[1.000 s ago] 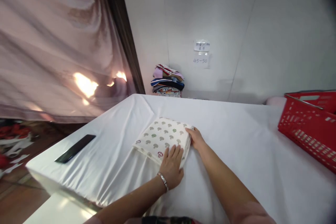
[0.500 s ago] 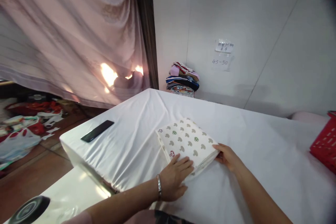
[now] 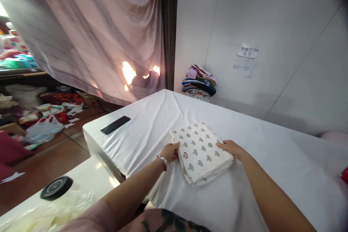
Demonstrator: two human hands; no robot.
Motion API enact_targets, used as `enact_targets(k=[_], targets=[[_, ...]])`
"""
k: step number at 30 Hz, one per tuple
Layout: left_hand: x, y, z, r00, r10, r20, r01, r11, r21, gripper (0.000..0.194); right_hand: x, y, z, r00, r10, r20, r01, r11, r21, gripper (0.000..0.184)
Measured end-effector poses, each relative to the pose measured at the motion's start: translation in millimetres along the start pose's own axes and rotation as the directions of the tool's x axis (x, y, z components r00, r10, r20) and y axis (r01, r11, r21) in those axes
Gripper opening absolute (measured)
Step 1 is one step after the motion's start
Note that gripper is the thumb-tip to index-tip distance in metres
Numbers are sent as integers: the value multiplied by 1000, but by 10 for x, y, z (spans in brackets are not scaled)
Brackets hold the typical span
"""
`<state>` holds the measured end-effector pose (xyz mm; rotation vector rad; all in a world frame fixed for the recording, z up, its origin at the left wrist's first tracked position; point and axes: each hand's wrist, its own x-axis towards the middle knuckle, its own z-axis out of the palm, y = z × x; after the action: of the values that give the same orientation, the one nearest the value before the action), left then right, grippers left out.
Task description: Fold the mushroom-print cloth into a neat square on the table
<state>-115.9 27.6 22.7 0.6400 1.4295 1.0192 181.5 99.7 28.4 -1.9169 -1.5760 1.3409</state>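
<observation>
A folded white cloth (image 3: pixel 202 152) printed with grey, green and red mushrooms lies on the white-covered table (image 3: pixel 244 192). My left hand (image 3: pixel 171 152), with a silver bracelet at the wrist, grips the cloth's left edge, thumb on top and fingers partly hidden underneath. On the opposite side, my right hand (image 3: pixel 231 148) pinches the right edge, its thumb over the printed face and the other fingers out of sight below. The cloth looks flat, with several layers showing along its near edge.
A black phone (image 3: pixel 115 124) lies near the table's left corner. A stack of folded clothes (image 3: pixel 199 82) stands by the wall. At lower left, a round black object (image 3: pixel 56 187) sits on a lower white surface beside clear plastic (image 3: pixel 73 203). Bags (image 3: pixel 45 129) lie on the floor.
My left hand has gone from lying flat on the cloth's near part to gripping its left edge. My right hand's thumb now reaches further over the cloth. The view has shifted left.
</observation>
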Motion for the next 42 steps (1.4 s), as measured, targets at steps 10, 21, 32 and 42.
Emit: enact_targets(k=[10, 21, 32, 42], targets=[[545, 236, 503, 988, 144, 55, -153, 945, 288, 39, -885, 744, -1, 962, 104, -254, -41, 970, 241, 36], [396, -33, 561, 963, -119, 244, 39, 950, 309, 42, -725, 615, -24, 945, 54, -323, -70, 997, -36, 46], [86, -60, 522, 910, -171, 378, 149, 985, 86, 35, -720, 551, 51, 874, -129, -468, -11, 958, -286, 64], [34, -271, 487, 950, -89, 300, 21, 975, 223, 21, -288, -440, 943, 787, -607, -109, 489, 723, -488, 55]])
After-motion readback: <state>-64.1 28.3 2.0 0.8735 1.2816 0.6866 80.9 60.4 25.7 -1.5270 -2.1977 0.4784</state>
